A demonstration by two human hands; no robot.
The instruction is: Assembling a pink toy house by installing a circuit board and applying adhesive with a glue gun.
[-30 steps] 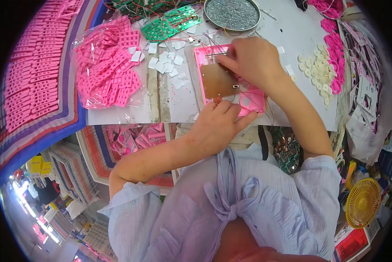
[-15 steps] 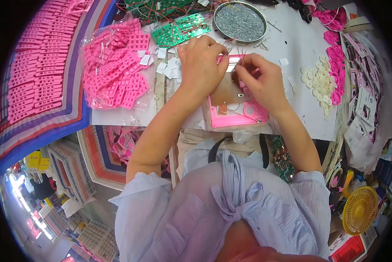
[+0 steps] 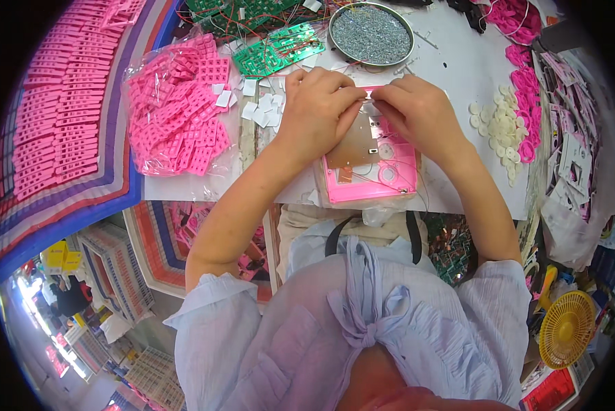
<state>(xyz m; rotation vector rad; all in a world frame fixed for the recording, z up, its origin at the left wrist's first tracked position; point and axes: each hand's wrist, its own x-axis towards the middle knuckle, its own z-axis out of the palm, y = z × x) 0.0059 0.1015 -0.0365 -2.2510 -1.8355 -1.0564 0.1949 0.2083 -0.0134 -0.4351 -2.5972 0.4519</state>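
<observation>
A pink plastic case (image 3: 333, 186) lies on the table in front of me, with a brown circuit board (image 3: 352, 147) set in its left part. At the case's far edge, my left hand (image 3: 321, 106) is closed, thumb and fingers pinched together. My right hand (image 3: 417, 113) is closed too, its fingertips almost meeting the left ones from the other side. Whatever is between the fingertips is too small to make out. Round pink parts and a thin wire show in the near right part of the case, and my hands cover its far corners.
A clear bag of pink button frames (image 3: 184, 116) and white squares (image 3: 259, 113) lie to the left. Green circuit boards (image 3: 280, 51) with red wires and a round tin of small screws (image 3: 371, 34) stand beyond. White discs (image 3: 502, 127) and pink pieces (image 3: 519, 75) are at right.
My fingertips have come together at the case's far edge. The right hand has moved up from over the case, uncovering more of the board and the pink parts.
</observation>
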